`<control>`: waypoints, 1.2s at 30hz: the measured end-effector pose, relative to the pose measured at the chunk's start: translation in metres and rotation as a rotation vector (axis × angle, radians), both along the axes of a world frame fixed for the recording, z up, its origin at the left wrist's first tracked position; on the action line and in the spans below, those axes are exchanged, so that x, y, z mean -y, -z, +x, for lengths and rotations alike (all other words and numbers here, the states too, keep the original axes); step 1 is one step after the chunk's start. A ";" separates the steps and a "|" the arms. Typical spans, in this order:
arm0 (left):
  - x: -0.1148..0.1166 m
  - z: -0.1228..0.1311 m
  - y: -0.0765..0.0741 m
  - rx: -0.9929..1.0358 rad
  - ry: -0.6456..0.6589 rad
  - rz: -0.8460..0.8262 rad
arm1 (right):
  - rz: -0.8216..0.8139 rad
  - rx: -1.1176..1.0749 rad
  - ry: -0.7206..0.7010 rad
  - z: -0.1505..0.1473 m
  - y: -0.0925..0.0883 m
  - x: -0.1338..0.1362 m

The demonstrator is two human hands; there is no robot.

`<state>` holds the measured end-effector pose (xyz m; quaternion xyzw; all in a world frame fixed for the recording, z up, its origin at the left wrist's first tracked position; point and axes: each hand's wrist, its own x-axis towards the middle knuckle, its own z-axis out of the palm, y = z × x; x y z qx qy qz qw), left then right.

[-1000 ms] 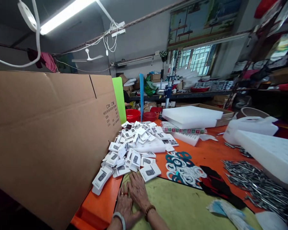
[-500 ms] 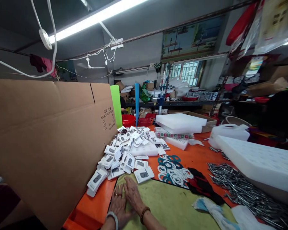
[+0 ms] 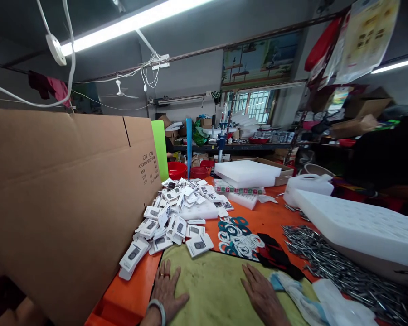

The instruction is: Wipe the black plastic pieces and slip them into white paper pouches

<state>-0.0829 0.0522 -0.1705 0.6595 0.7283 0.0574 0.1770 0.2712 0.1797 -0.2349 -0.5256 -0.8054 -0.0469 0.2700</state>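
A yellow-green cloth (image 3: 214, 280) lies over the near part of the orange table. Flat on its left side rests my left hand (image 3: 167, 284), fingers spread, with rings and a pale bangle at the wrist. My right hand (image 3: 261, 290) touches the cloth farther right, its fingers stretched out and nothing held. Just beyond my left hand is a heap of small white printed packs (image 3: 177, 213). White and teal rings (image 3: 238, 235) lie past the cloth's far edge. Near my right hand are a black and red cloth piece (image 3: 277, 256) and a white and blue glove-like cloth (image 3: 297, 292).
A tall cardboard box (image 3: 64, 203) walls off the left. To the right lie a pile of metal rods (image 3: 340, 258) and a white foam block (image 3: 360, 222). Farther back are more foam (image 3: 248, 172), a white jug (image 3: 308, 188) and a red basin (image 3: 177, 170).
My right hand has moved away from beside my left hand, rightward across the cloth. My left hand stays at the cloth's left side, fingers more spread. The view has shifted slightly.
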 end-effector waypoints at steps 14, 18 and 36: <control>-0.005 -0.008 0.013 -0.038 0.026 -0.008 | 0.024 0.078 0.006 0.006 0.017 0.005; -0.007 -0.010 0.016 -0.038 0.030 -0.021 | 0.002 0.044 0.009 0.008 0.025 0.002; -0.001 -0.005 0.004 0.006 0.030 0.006 | 0.036 0.108 -0.010 0.010 0.027 0.003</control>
